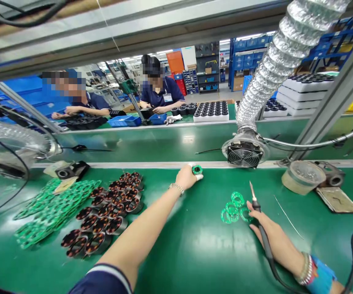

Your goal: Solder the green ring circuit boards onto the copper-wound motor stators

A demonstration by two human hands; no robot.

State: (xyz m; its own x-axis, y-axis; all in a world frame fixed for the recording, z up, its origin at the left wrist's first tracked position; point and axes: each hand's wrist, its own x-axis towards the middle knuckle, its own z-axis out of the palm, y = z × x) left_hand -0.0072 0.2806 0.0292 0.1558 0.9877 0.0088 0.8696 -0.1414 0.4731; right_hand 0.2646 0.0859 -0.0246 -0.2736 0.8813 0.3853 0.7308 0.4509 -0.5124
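My left hand (186, 177) is stretched far forward, its fingers closed round a small round part with a green ring face (197, 170), close to the back ledge of the bench. In my right hand (266, 226) is a soldering iron (256, 204), its tip pointing up and away from me. Beside the right fingertips lie several green ring-shaped circuit boards (232, 210); whether a finger touches the nearest ring I cannot tell. Left of my left arm, copper-wound motor stators (103, 216) stand in rows, next to stacked green circuit board panels (54, 208).
A fume extractor fan (244, 152) on a foil duct (265, 69) hangs at the back. At right are a plastic tub (303, 176), a soldering sponge (338, 199) and a solder wire (288, 216). Two co-workers (161, 90) sit across the bench.
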